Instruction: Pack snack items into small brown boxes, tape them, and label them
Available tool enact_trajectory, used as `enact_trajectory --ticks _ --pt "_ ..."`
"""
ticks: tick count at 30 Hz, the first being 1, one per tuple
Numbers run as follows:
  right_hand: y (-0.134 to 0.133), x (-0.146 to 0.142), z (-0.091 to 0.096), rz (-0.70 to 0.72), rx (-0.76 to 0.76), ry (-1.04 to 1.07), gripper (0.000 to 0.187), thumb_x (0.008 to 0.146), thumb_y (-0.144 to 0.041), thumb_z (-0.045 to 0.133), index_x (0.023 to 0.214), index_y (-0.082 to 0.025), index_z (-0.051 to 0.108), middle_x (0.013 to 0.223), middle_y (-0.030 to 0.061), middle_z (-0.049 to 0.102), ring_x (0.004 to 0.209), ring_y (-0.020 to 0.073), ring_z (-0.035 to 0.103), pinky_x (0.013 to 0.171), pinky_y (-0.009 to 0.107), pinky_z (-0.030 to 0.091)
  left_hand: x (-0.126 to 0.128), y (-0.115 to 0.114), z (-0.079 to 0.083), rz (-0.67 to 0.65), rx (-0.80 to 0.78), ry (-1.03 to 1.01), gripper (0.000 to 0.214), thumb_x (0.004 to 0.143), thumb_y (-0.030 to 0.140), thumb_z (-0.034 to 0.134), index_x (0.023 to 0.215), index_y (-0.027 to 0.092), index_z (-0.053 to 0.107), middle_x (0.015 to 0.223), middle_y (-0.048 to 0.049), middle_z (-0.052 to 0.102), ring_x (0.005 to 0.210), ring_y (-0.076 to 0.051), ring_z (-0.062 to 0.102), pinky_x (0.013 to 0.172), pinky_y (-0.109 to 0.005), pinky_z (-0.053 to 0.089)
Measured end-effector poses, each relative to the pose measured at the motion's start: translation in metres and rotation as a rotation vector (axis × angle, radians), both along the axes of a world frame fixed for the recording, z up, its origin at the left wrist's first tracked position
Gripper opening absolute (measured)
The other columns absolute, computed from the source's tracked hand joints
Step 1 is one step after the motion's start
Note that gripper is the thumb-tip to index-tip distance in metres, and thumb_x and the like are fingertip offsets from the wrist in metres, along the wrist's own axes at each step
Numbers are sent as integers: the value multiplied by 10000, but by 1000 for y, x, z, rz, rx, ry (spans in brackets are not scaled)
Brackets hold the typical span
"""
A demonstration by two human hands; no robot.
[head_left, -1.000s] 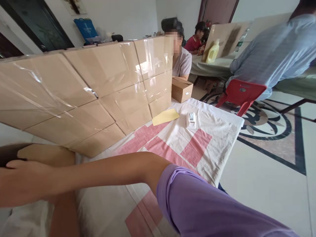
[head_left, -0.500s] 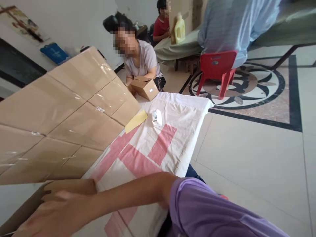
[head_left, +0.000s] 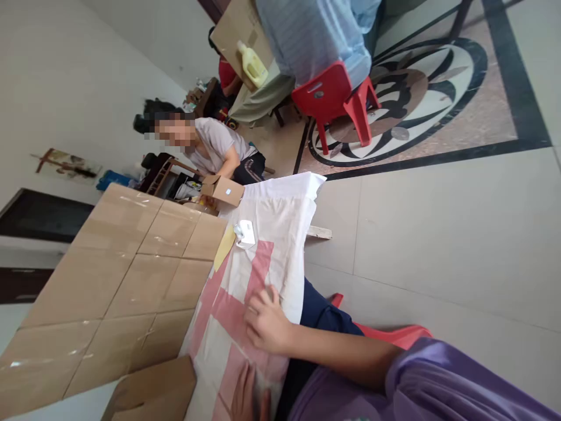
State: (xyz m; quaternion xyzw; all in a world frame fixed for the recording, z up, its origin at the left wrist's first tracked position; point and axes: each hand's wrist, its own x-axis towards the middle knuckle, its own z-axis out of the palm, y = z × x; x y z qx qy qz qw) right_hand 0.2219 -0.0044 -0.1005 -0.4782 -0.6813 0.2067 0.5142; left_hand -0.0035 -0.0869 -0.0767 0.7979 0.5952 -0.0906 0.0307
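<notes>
At nine o'clock from the spread left hand [head_left: 245,394] sits a cardboard box [head_left: 153,386]; whether the right hand [head_left: 265,318], half-curled, grips anything, I can't tell. Snagging the cloth [head_left: 283,228] could topple the white device [head_left: 246,235].

Plain brown cardboard box [head_left: 153,386] sits at the near left edge of a creased off-white fabric cloth [head_left: 284,257] blocked with pink rectangles.
The cloth lies spread out, lightly wrinkled, a brighter white strip crossing its far end, its right side hanging down. The box shows only in part, cropped at bottom; whether it is open cannot be told.
</notes>
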Motion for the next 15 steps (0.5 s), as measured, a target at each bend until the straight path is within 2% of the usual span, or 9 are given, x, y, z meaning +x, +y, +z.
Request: enact_trajectory --ticks 2,4,7,9,10,12,14,15 --pt "4 23 1 -239 -90 97 353 860 -278 615 1196 -177 654 1401 204 559 1390 426 372 1129 728 199 14 21 -29 -154 197 -117 594 982 567 435 1409 184 591 1449 -225 601 1407 -421 528 1107 -681 482" --pt "11 45 -1 -362 -99 174 530 836 -261 630 1356 -166 591 1522 222 449 1476 445 266 1176 738 114 28 36 -47 -295 285 -141 590 1011 429 436 1548 184 447 1565 -207 507 1523 -398 389 1177 -667 410" --pt "29 84 -11 -514 -119 418 684 810 -239 637 1479 -179 507 1625 200 341 1568 435 120 1228 712 22 42 46 -55 -398 311 -74 698 1011 286 460 1662 267 207 1665 -172 376 1599 -366 230 1222 -665 332" --pt "48 112 -21 -538 -195 833 776 778 -243 659 1523 -178 450 1677 174 281 1605 393 50 1270 648 50 43 48 -52 -413 321 -54 753 1002 250 468 1675 289 132 1680 -169 347 1607 -355 208 1231 -658 321" --pt "60 124 -26 -464 -236 1106 799 761 -258 674 1521 -178 441 1676 162 301 1612 371 71 1284 609 108 43 48 -50 -418 320 -51 766 997 239 472 1677 289 121 1680 -168 345 1608 -351 207 1235 -653 317" --pt "82 142 -35 -130 -292 1607 712 737 -304 690 1421 -186 527 1560 147 499 1564 353 282 1251 555 292 42 48 -47 -423 307 -50 773 990 229 478 1677 274 127 1681 -169 342 1609 -347 205 1250 -643 299" --pt "99 148 -42 167 -323 1834 530 737 -385 687 1217 -167 642 1271 154 710 1367 372 557 1114 537 484 42 48 -45 -418 290 -54 766 988 233 480 1676 253 142 1688 -169 326 1611 -347 195 1264 -637 276" --pt "105 148 -45 247 -331 1873 459 743 -427 680 1118 -161 671 1117 153 758 1239 376 649 1031 529 547 42 48 -44 -413 282 -58 762 989 239 481 1675 247 148 1693 -167 316 1612 -347 192 1268 -634 267"
